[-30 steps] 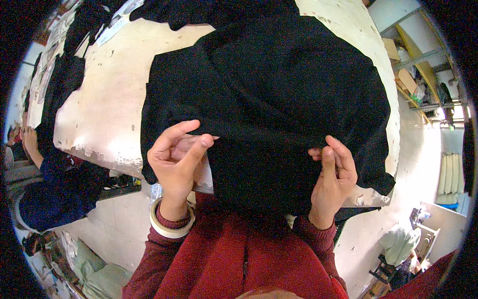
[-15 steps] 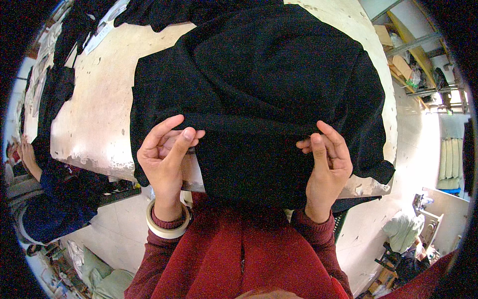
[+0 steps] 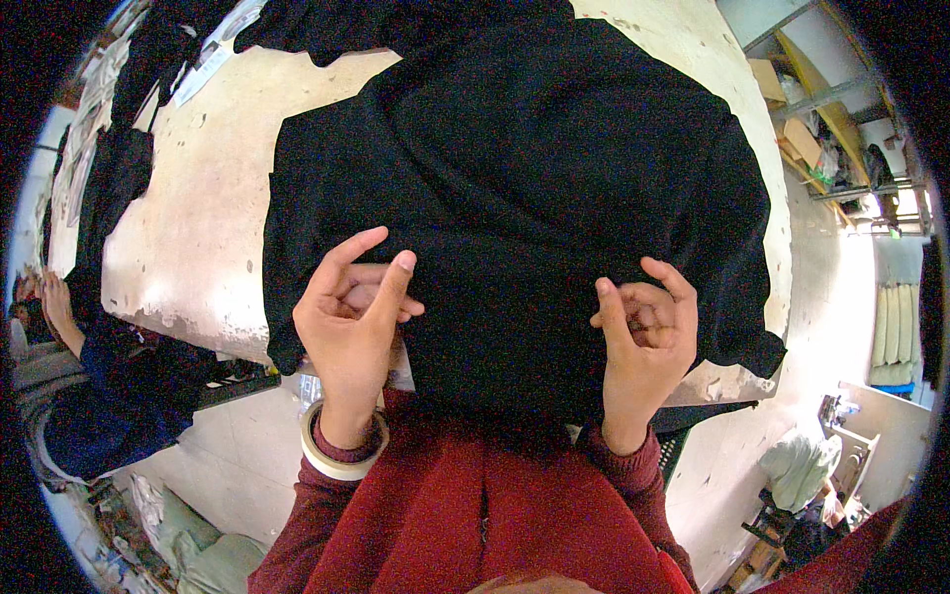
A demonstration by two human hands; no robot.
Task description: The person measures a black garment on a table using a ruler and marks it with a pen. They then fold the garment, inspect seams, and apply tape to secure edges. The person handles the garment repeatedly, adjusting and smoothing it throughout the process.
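Note:
A large black garment (image 3: pixel 554 129) lies spread on the worn pale table, its near part hanging over the front edge toward my body. My left hand (image 3: pixel 351 307) hovers at the left side of this near part, thumb and forefinger apart and the other fingers loosely curled. Facing it, my right hand (image 3: pixel 648 322) is over the right side, with its thumb and forefinger also apart. I see no cloth pinched in either hand. A cream-coloured roll of tape (image 3: pixel 341 465) circles my left wrist over the maroon cuff.
More dark cloth (image 3: pixel 327 28) lies at the table's far edge, near a paper sheet (image 3: pixel 206 74). At left, another person's hand (image 3: pixel 59 307) and dark-blue sleeve show beside the table (image 3: pixel 198 218). Shelving with boxes (image 3: pixel 802 144) stands far right; another person sits at lower right.
Both hands have shifted slightly, the left one inward and the right one a little lower. The folded edge that ran between them no longer stands out; the cloth there looks flatter.

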